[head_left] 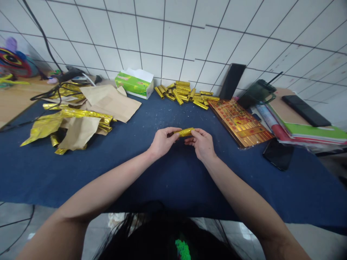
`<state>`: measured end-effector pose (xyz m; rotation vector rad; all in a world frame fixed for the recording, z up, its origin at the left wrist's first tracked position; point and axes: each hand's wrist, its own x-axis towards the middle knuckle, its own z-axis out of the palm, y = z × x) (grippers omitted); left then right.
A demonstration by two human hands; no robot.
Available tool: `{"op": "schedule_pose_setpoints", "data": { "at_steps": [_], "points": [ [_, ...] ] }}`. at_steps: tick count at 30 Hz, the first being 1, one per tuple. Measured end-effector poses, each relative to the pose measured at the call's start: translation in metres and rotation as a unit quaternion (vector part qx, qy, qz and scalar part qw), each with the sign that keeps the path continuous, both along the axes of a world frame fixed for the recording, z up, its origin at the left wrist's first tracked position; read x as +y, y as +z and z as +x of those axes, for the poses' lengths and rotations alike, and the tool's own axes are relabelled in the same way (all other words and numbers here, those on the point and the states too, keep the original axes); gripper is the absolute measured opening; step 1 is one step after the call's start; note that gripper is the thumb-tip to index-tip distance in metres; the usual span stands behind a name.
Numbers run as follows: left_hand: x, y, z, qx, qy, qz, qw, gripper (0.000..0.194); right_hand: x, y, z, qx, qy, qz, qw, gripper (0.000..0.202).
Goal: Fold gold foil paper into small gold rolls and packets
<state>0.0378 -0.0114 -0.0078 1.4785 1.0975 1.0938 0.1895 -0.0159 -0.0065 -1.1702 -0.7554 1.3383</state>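
A short gold foil paper roll (pixel 185 132) lies level between my two hands, over the middle of the blue cloth (pixel 173 169). My left hand (pixel 163 142) pinches its left end between thumb and fingers. At the other end, my right hand (pixel 203 143) grips it with thumb and forefinger, the remaining fingers curled below. Beyond my hands, by the wall, is a loose heap of similar gold rolls (pixel 177 97). Crumpled gold foil sheets (pixel 46 126) and brown paper pieces (pixel 108 103) lie to the left.
A green tissue box (pixel 132 83) stands against the tiled wall. On the right are a gold-and-red printed packet (pixel 241 124), a dark cup with a straw (pixel 256 94), an upright black slab (pixel 232 81), stacked papers (pixel 311 131) and a phone (pixel 278 154). A black cable (pixel 45 36) hangs at left.
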Motion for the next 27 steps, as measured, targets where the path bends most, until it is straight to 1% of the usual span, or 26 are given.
{"op": "schedule_pose_setpoints", "data": {
  "at_steps": [5, 12, 15, 20, 24, 27],
  "points": [
    [-0.001, 0.0008, 0.0006, 0.022, 0.014, 0.012, 1.0, 0.028, -0.0003, -0.0016, -0.0004, -0.023, 0.003, -0.002, 1.0, 0.01],
    [-0.0043, 0.0028, 0.0005, 0.093, 0.017, 0.082, 0.992, 0.022, 0.0006, -0.0019, 0.0005, -0.036, 0.027, -0.021, 0.999, 0.01],
    [-0.0055, 0.0031, 0.0001, 0.116, 0.02, 0.113, 0.987, 0.021, -0.0002, -0.001, 0.0007, -0.044, 0.033, -0.018, 0.998, 0.012],
    [-0.0061, 0.0031, -0.0007, 0.122, 0.027, 0.146, 0.981, 0.016, -0.0008, -0.001, 0.0011, -0.035, 0.045, -0.017, 0.998, 0.014],
    [-0.0063, 0.0029, -0.0008, 0.12, 0.014, 0.166, 0.979, 0.015, -0.0007, -0.0008, 0.0017, -0.04, 0.056, -0.023, 0.997, 0.01],
    [-0.0076, 0.0037, -0.0009, 0.146, 0.007, 0.181, 0.973, 0.015, -0.0015, 0.0007, 0.0014, -0.046, 0.06, -0.016, 0.997, 0.01]
  ]
}}
